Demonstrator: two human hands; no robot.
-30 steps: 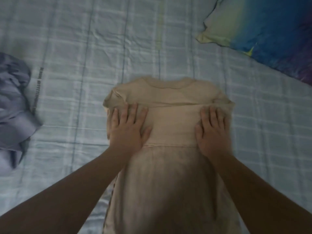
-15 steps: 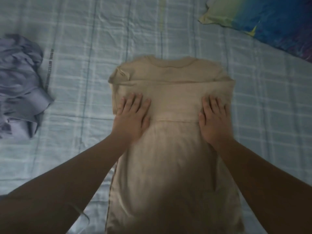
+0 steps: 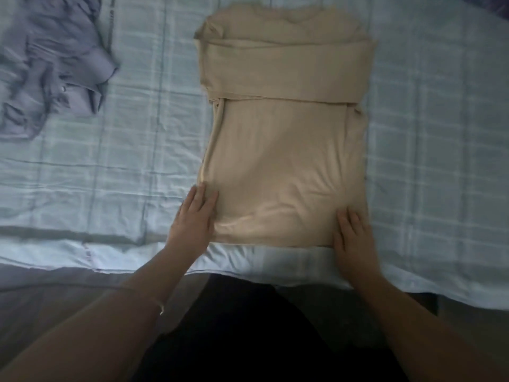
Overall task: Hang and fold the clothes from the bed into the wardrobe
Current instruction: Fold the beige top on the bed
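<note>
A beige T-shirt point(image 3: 283, 150) lies flat on the bed, its sleeves folded across the chest in a band, its collar at the far end. My left hand point(image 3: 194, 216) rests at the shirt's near left corner, fingers together and partly on the cloth. My right hand point(image 3: 354, 235) lies at the near right corner, fingers on the hem. I cannot tell whether either hand pinches the fabric. A crumpled lilac shirt point(image 3: 52, 64) with buttons lies at the far left of the bed.
The bed has a pale blue checked sheet point(image 3: 440, 133). Its near edge point(image 3: 82, 260) runs across the frame just in front of my body. A dark corner of the pillow point(image 3: 493, 1) shows at the top right.
Both hands have slid from the folded sleeve band near the chest down to the shirt's bottom corners. The view has dropped toward the bed's near edge.
</note>
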